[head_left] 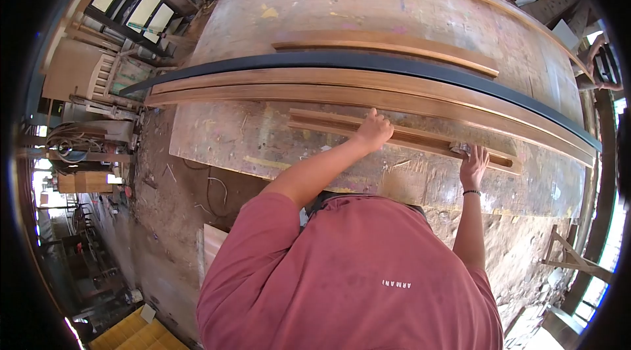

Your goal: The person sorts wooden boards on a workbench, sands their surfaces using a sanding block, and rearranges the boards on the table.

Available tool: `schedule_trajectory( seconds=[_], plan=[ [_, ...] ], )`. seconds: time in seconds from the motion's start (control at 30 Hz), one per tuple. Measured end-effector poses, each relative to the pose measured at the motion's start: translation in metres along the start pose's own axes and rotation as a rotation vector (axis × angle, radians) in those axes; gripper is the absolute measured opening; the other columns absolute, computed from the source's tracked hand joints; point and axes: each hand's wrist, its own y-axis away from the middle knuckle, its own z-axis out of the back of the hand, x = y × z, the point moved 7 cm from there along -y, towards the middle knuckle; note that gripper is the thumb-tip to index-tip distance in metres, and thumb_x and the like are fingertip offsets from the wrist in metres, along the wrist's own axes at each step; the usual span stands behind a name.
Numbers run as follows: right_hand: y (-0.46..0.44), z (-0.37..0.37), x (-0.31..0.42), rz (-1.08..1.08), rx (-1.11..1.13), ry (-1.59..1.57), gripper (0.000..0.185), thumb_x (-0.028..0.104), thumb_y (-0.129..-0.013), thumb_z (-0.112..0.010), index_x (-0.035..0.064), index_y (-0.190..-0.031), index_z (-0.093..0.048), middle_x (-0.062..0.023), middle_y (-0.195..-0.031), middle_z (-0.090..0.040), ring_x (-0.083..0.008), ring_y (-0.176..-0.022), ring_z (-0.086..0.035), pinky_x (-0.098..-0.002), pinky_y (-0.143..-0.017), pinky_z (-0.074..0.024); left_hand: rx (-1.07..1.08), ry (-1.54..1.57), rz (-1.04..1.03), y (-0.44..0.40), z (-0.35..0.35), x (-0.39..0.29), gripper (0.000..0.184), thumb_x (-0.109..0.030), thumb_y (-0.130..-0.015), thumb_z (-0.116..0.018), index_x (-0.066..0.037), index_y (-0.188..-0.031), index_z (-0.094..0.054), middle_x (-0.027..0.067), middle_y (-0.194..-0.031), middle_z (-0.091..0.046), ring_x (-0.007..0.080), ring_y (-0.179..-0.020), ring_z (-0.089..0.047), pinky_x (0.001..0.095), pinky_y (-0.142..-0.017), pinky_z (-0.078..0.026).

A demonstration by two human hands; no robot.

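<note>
With twelve o'clock pointing away from the wearer and the clock centred on the view, the biggest thing is the paint-marked workbench [322,8], spreading from eleven round to three. Across it a long dark bar [368,63] runs from about ten, over twelve, to three. Two long wooden strips [263,92] follow the same curve on its near side. Beyond the bar, between eleven and two, lies a shorter wooden strip [381,44].

The grooved wooden piece [420,139] sits nearest the wearer on the bench, stretching from eleven to just past three. The left hand [376,130], between two and three, is curled nearly into a fist around the piece's edge. The right hand [474,164], around three, has its fingers lengthened and slightly parted over a small pale pad [459,147] at the groove; its palm side is hidden, so I cannot tell how firmly it grips.

No clamp shows on the piece, so the left hand seems to be its main restraint. A hard push from the right could make it slide or pivot, perhaps knocking the long strips towards twelve. The pad might snag at the groove's rounded end, towards three, and fingertips slipping off it could meet a rough edge and take a splinter.
</note>
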Motion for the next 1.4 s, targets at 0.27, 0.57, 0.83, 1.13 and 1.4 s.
schedule_trajectory(
  seconds=[0.27,0.57,0.83,1.13,1.4],
  plan=[
    [-0.001,0.001,0.0,0.016,0.013,-0.002,0.04,0.009,-0.091,-0.073,0.0126,-0.129,-0.064,-0.0137,-0.123,-0.062,-0.0385,-0.127,-0.054,-0.0549,-0.112,-0.0401,-0.264,0.005,-0.096,0.019,0.035,0.011,0.008,-0.016,-0.095,-0.064,-0.011,-0.099,-0.069,0.0052,-0.091,-0.066,0.0248,-0.09,-0.065,0.0418,-0.093,-0.045],
    [-0.003,0.0,-0.001,0.0,0.024,0.021,0.039,0.009,-0.09,-0.073,0.0115,-0.128,-0.063,-0.0144,-0.121,-0.062,-0.039,-0.126,-0.054,-0.0548,-0.112,-0.0403,-0.41,0.434,-0.095,0.059,0.053,0.022,0.008,-0.012,-0.104,-0.055,-0.007,-0.11,-0.052,0.0118,-0.097,-0.061,0.0321,-0.091,-0.063,0.0463,-0.09,-0.048],
    [-0.002,-0.001,-0.003,0.0,0.021,0.009,0.039,0.008,-0.09,-0.076,0.0119,-0.127,-0.064,-0.0138,-0.12,-0.062,-0.0387,-0.123,-0.054,-0.0543,-0.11,-0.0414,-0.391,0.536,0.001,0.107,0.074,0.013,0.01,-0.01,-0.105,-0.057,-0.006,-0.111,-0.051,0.011,-0.103,-0.064,0.0345,-0.095,-0.065,0.0459,-0.089,-0.051],
    [-0.002,-0.005,-0.008,0.011,0.025,0.033,0.037,0.012,-0.091,-0.076,0.012,-0.127,-0.065,-0.0142,-0.122,-0.063,-0.039,-0.125,-0.055,-0.0543,-0.11,-0.0412,-0.292,0.592,0.074,0.174,0.093,0.023,0.015,-0.009,-0.1,-0.059,-0.007,-0.114,-0.052,0.011,-0.106,-0.065,0.0341,-0.103,-0.064,0.045,-0.094,-0.05],
    [-0.005,-0.004,-0.004,0.042,0.037,0.046,0.037,0.013,-0.092,-0.075,0.0119,-0.128,-0.065,-0.015,-0.122,-0.063,-0.0394,-0.124,-0.055,-0.054,-0.11,-0.041,-0.112,0.607,0.069,0.263,0.089,0.034,0.015,-0.011,-0.1,-0.066,-0.008,-0.109,-0.055,0.0123,-0.102,-0.066,0.0356,-0.098,-0.066,0.0461,-0.09,-0.051]
  ],
)
